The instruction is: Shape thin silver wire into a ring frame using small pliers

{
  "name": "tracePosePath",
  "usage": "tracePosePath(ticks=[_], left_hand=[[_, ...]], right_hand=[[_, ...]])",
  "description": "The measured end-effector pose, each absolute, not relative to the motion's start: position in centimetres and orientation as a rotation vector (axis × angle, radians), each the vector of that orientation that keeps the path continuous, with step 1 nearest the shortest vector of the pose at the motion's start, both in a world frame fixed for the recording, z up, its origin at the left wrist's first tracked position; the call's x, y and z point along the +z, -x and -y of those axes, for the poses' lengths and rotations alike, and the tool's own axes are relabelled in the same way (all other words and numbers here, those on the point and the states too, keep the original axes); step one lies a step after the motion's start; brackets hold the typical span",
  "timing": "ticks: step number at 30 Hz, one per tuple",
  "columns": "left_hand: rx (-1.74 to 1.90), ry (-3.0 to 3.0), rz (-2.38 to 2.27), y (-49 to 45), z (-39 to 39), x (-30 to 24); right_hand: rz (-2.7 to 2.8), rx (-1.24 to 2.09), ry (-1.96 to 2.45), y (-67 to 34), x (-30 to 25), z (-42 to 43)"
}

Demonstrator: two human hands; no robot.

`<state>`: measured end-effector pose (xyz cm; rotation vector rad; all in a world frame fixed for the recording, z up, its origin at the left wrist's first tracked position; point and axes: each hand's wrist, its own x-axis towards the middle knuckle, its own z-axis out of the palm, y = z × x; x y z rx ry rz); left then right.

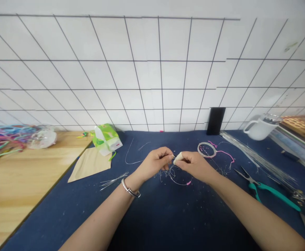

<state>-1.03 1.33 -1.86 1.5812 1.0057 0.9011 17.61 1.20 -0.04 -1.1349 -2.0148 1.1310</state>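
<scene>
My left hand point(156, 161) and my right hand point(192, 164) meet over the dark blue mat point(168, 216), fingers pinched together on a thin silver wire point(173, 157). A pale wrap covers my right thumb tip. Below the hands a loop of wire with a pink end point(180, 178) lies on the mat. A silver bangle point(130, 190) is on my left wrist.
Teal-handled pliers point(267, 190) lie at the right beside a long bundle of wires point(257, 158). A tape ring point(207, 150), pink cord scraps point(227, 155), a white mug point(260, 127), a black box point(215, 120), a green pack point(106, 137), brown paper point(91, 164) and coloured cords point(0, 141) surround the mat.
</scene>
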Motion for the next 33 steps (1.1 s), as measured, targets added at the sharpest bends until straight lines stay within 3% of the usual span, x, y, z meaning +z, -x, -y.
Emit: tracePosePath(ticks=[11, 24, 33], left_hand=[[0.821, -1.214, -0.882, 0.6, -1.3, -2.6], [0.854, -1.166, -0.905, 0.5, -1.8, -4.1], [0.815, -1.248, -0.887, 0.6, -1.8, -3.4]], right_hand=[[2.031, 1.022, 1.170, -17.9, -0.8, -1.9], [1.857, 1.342, 1.205, -18.2, -1.6, -2.6], [1.828, 1.295, 1.194, -18.1, -1.9, -2.8]])
